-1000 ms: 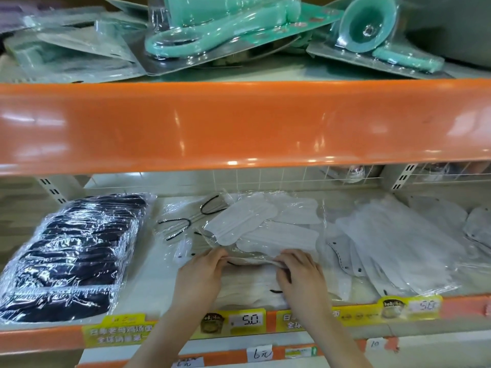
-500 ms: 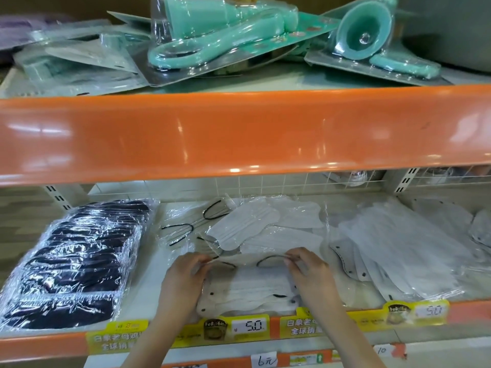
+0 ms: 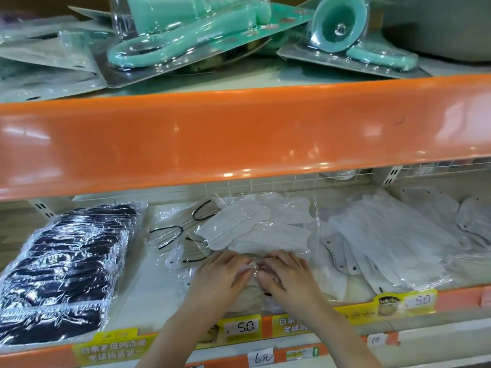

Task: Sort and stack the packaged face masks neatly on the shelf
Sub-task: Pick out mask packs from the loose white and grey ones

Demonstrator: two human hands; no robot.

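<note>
A clear-wrapped white face mask pack (image 3: 249,293) lies at the front middle of the lower shelf (image 3: 148,296). My left hand (image 3: 220,277) and my right hand (image 3: 287,274) lie on top of it, fingertips almost meeting, and press the crinkled plastic down. Just behind them are loose white mask packs (image 3: 239,221) with black ear loops (image 3: 170,232), lying askew. A tidy stack of black mask packs (image 3: 63,266) fills the left side. A fanned pile of white mask packs (image 3: 385,240) lies to the right.
The orange front of the upper shelf (image 3: 239,134) overhangs close above the masks. Teal blister-packed goods (image 3: 186,35) sit on top of it. Yellow price tags (image 3: 241,326) run along the lower shelf's front edge. A wire grid (image 3: 265,184) closes the back.
My hands have moved from the pack's two sides to its top middle, close together. The pack has shifted slightly forward and lies flatter. The camera has tilted a little.
</note>
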